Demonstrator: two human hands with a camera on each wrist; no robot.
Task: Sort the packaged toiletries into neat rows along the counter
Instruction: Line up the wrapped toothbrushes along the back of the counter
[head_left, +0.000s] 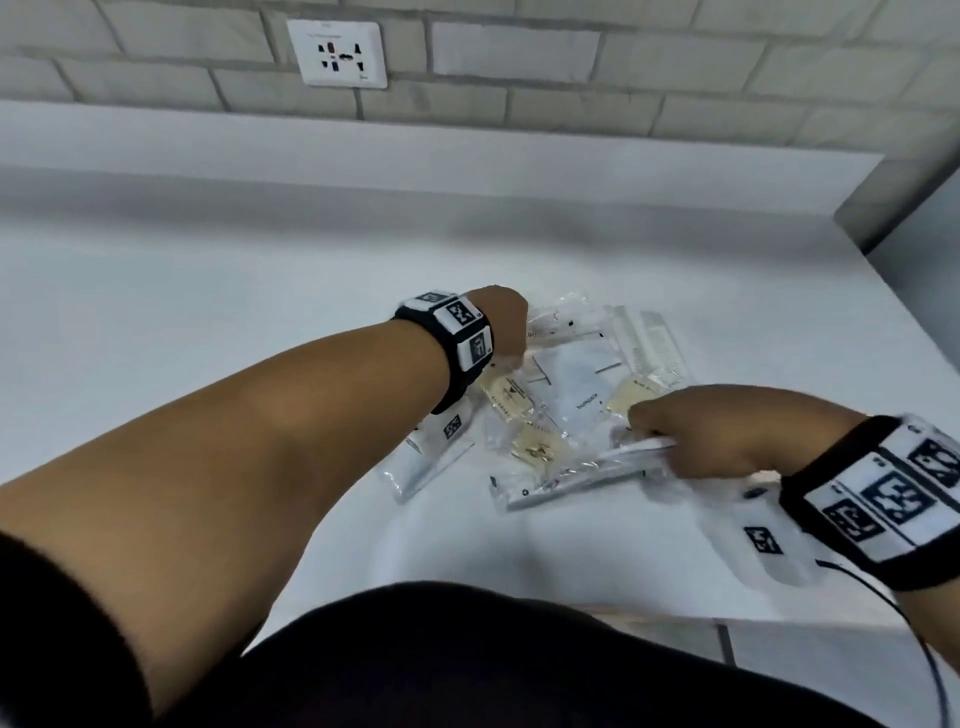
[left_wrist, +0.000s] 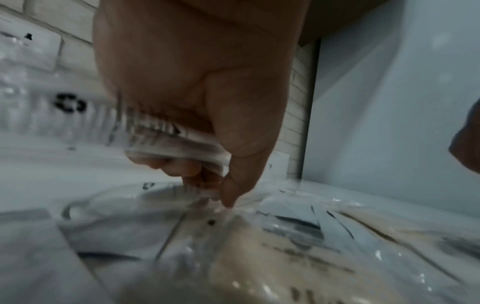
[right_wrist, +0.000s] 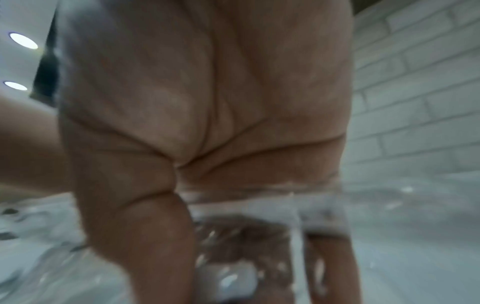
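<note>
A loose pile of clear-wrapped toiletry packets (head_left: 576, 384) lies mid-counter, with beige sachets (head_left: 506, 395) and a long packet at its back right (head_left: 654, 343). My left hand (head_left: 504, 322) is at the pile's far left corner; in the left wrist view its fingers (left_wrist: 176, 164) curl round a crinkled clear packet (left_wrist: 145, 127) with a recycling mark. My right hand (head_left: 675, 431) is at the pile's near right and grips a long white packet (head_left: 582, 467). That white packet (right_wrist: 259, 197) crosses the palm in the blurred right wrist view.
A separate packet with a square code label (head_left: 436, 452) lies left of the pile. The white counter (head_left: 208, 312) runs left; its front edge (head_left: 675, 616) is near my body. A wall socket (head_left: 337, 52) sits on the brick wall. A wall corner (head_left: 883, 208) bounds the right.
</note>
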